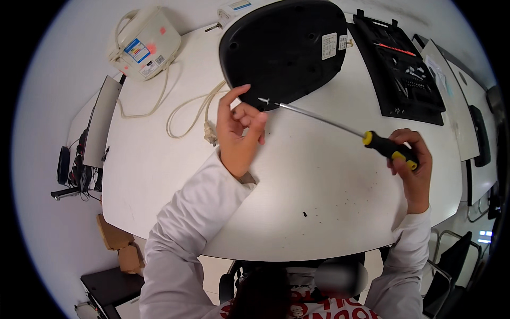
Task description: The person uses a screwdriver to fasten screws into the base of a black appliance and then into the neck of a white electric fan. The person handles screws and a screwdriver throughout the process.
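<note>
One screwdriver, one screw at its tip, two hands, left and right. One black appliance base, one white box, one cord, one tool tray, one table.

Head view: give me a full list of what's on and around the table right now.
table: one, white, centre
appliance base: one, black, upside down, far middle
screwdriver: one, long metal shaft, black and yellow handle, in the right hand
screw: one, silvery, at the screwdriver tip by the left fingers
power cord: one, cream, looped left of the base
white appliance part: one, white with stickers, far left
tool tray: one, black, far right
cardboard boxes: two, brown, floor at lower left
left hand: raised, fingers curled near the screw
right hand: closed on the screwdriver handle
</note>
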`<state>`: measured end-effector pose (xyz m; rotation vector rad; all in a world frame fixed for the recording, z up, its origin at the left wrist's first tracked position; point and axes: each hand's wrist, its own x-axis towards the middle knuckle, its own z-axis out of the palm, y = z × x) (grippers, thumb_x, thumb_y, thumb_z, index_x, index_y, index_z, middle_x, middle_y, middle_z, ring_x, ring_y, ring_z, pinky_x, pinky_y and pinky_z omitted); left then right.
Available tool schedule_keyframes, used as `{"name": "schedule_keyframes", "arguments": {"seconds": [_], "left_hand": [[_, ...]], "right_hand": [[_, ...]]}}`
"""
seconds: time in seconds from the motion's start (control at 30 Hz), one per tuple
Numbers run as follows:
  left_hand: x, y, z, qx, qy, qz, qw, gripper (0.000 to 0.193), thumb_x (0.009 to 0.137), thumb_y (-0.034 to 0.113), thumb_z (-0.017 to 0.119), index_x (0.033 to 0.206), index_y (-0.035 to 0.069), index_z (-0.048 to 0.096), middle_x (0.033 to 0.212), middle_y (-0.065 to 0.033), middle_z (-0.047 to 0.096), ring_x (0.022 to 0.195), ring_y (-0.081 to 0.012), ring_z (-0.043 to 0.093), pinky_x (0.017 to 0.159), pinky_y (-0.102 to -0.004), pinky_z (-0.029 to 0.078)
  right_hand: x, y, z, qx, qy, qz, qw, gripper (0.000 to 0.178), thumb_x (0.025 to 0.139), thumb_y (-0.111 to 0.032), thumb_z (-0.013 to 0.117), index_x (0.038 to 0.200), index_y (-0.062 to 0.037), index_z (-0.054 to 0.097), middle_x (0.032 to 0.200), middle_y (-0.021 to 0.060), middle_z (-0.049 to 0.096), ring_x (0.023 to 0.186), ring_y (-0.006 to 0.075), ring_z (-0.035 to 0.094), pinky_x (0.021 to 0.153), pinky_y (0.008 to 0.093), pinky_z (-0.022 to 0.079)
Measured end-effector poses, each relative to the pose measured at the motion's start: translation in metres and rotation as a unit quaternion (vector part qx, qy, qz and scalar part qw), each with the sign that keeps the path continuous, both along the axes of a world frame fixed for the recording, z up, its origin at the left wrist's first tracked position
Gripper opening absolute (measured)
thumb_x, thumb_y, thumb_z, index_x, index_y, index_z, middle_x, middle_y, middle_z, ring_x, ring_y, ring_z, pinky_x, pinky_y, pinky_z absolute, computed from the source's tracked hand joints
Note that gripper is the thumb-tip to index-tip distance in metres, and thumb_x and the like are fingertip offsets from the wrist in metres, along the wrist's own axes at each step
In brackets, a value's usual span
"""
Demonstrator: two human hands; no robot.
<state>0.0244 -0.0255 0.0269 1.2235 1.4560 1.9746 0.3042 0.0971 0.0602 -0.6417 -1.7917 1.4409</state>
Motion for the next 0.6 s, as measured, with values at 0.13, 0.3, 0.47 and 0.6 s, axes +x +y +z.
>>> {"name": "schedule_keyframes", "arguments": {"seconds": [0.13,0.3,0.47,0.6], "left_hand": [[-0.008,-0.004,0.002,0.001,0.062,0.063,0.996,0.045,0.083,0.006,0.06,0.121,0.002,0.037,0.071,-0.0008,0.043,0.063,-0.0079,0.044,0.057,-0.0206,0.039],[-0.034,0.01,-0.014,0.03,0.189,0.232,0.954,0.048,0.081,0.004,0.062,0.12,0.002,0.035,0.094,-0.0051,0.048,0.091,-0.0144,0.047,0.084,-0.0262,0.037],[-0.03,0.014,-0.012,-0.028,0.053,0.085,0.995,0.051,0.083,0.01,0.062,0.126,0.0,0.036,0.115,-0.0114,0.046,0.104,-0.018,0.047,0.091,-0.0322,0.041],[-0.03,0.014,-0.011,-0.039,0.03,0.06,0.997,0.048,0.083,0.01,0.063,0.123,-0.002,0.04,0.115,-0.0087,0.048,0.101,-0.0149,0.048,0.087,-0.0285,0.043]], "right_hand": [[0.009,0.0,0.0,0.04,0.059,-0.103,0.992,0.034,0.075,-0.019,0.071,0.096,-0.0042,0.049,0.097,0.0124,0.059,0.072,0.0121,0.058,0.064,0.0209,0.049],[0.003,-0.009,-0.009,0.248,0.039,-0.059,0.966,0.034,0.067,-0.001,0.07,0.093,-0.0038,0.047,0.095,0.0151,0.056,0.082,0.019,0.061,0.07,0.0269,0.053],[-0.002,-0.014,-0.011,0.335,0.0,-0.019,0.942,0.037,0.064,0.001,0.074,0.092,-0.0044,0.05,0.096,0.0163,0.057,0.081,0.0214,0.063,0.067,0.0273,0.055],[-0.004,-0.014,-0.012,0.353,-0.011,-0.021,0.935,0.039,0.064,0.002,0.074,0.092,-0.0047,0.049,0.095,0.0164,0.058,0.081,0.0226,0.064,0.066,0.0279,0.056]]}}
